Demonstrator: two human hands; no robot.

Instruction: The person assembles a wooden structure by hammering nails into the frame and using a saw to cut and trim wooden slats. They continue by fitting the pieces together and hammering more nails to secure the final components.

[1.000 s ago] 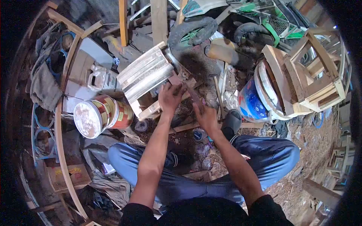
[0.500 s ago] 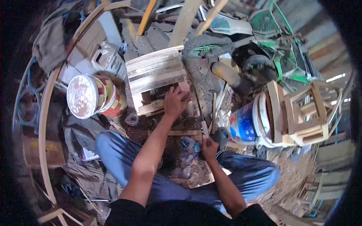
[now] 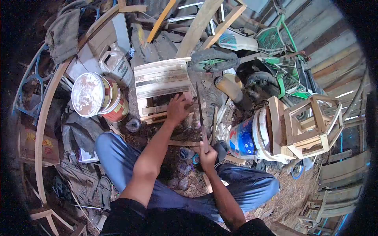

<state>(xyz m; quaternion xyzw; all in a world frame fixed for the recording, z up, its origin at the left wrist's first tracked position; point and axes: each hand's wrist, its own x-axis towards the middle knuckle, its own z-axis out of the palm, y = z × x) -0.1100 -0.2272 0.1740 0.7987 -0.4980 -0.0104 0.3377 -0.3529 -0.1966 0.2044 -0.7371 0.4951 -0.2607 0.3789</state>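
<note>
Standing toward the left edge of the dirt floor [image 3: 293, 188], a red-and-cream bucket [image 3: 116, 112] touches a whitish-topped bucket [image 3: 86, 96] whose contents are hidden. A pale jerrycan [image 3: 116, 67] stands just beyond, its inside unreadable, and a cardboard box [image 3: 41, 145] lies nearer the left edge. Toward the right edge, a blue-and-white bucket [image 3: 242, 137] carries a wooden frame [image 3: 311, 126]. Around mid-floor is the slatted wooden crate [image 3: 161, 80], its lower gap too dark to read. The left hand [image 3: 180, 110] lies over its lower right part, fingers bent; whether that grip holds anything, I cannot tell. The right hand [image 3: 208, 157] has its grip closed around the handle of a long-bladed tool [image 3: 200, 114], the blade pointing away beside the crate. Behind, a tyre [image 3: 214, 59] and green parts [image 3: 277, 65] crowd the far edge. Wood scraps litter the ground, and a board wall [image 3: 325, 43] rises at far right.
</note>
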